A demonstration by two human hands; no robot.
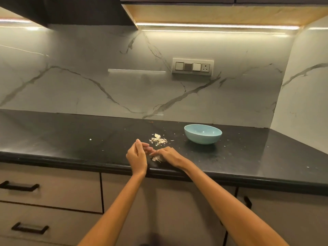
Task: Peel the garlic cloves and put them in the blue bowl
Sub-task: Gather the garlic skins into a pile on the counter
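Near the table's front edge, the left hand has its fingers curled; what they hold cannot be told. The right hand reaches down onto a garlic piece. Garlic skins lie beyond. The blue bowl stands at two o'clock.

Warm strip lights under the upper cabinets are lighting the scene from above and far, blowing out to white and reflecting as glare streaks on the marble wall. The black counter is staying dim, catching a soft sheen. The bowl is casting a faint near shadow. Straight lines are bowing at the edges, and the whole picture is looking slightly soft.
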